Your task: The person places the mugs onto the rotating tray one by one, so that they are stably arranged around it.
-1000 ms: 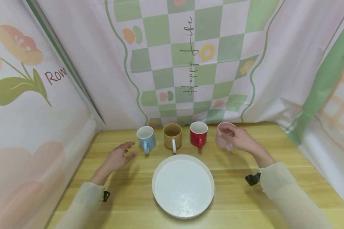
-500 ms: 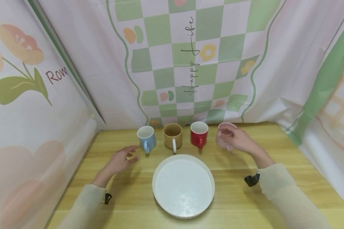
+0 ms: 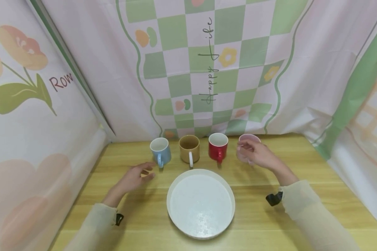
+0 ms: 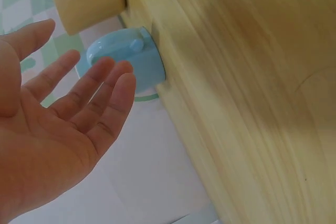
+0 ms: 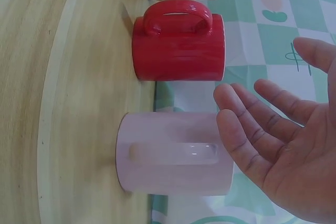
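Near the back edge of the wooden table, a blue mug (image 3: 160, 152), a brown mug (image 3: 188, 149) with a white handle, a red mug (image 3: 217, 147) and a pink mug (image 3: 243, 155) stand upright in a row, handles toward me. My left hand (image 3: 133, 178) hovers in front of the blue mug (image 4: 149, 66), fingers relaxed and spread, holding nothing. My right hand (image 3: 260, 155) is over the near side of the pink mug (image 5: 173, 174) and partly hides it in the head view. In the right wrist view its loose fingers hold nothing; whether they touch the rim I cannot tell.
A round white tray (image 3: 201, 205) lies on the table (image 3: 254, 216) between my forearms, in front of the mugs. A patterned cloth (image 3: 201, 69) hangs right behind the row, and more printed cloth closes in both sides.
My left hand has drifted slightly right and toward me, in front of the blue mug. The right hand has shifted only slightly at the pink mug. The mugs and tray stay put.
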The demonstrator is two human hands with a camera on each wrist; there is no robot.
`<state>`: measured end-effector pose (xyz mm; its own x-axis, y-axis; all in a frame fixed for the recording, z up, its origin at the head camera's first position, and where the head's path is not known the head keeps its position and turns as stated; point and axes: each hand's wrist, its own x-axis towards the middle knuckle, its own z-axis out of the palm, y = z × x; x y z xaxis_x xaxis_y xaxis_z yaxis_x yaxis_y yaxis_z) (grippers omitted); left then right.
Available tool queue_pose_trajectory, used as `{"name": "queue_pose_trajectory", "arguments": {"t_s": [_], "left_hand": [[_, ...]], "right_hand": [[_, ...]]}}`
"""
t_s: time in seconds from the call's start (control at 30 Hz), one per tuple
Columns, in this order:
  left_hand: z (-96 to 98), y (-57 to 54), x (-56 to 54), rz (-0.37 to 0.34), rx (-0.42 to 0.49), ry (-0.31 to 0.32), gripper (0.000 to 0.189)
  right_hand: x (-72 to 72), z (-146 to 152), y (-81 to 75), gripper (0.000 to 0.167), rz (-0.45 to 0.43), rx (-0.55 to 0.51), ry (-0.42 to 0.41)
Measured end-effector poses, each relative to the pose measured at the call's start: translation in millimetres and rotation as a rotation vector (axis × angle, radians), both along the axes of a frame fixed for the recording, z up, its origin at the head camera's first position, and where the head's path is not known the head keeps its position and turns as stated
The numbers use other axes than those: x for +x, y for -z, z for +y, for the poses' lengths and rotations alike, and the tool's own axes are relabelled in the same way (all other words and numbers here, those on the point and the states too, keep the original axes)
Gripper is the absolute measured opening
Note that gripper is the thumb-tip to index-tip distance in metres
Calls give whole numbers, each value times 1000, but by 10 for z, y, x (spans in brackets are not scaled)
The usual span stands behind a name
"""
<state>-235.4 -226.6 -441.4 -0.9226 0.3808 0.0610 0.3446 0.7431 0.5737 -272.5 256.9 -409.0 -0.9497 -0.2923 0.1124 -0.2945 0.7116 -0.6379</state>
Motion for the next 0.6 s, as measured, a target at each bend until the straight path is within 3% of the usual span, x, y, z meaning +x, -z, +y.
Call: {"name": "queue_pose_trajectory", "arguments": {"t_s": [0.33,0.6], "left_hand": [[37,3,38,-34,28,40,44],[77,33,46,-49,49,70,44]], "right_hand": [[-6,-39,52,45,1,2,-3],[12,-96,43,47,-42,-55,1]]}}
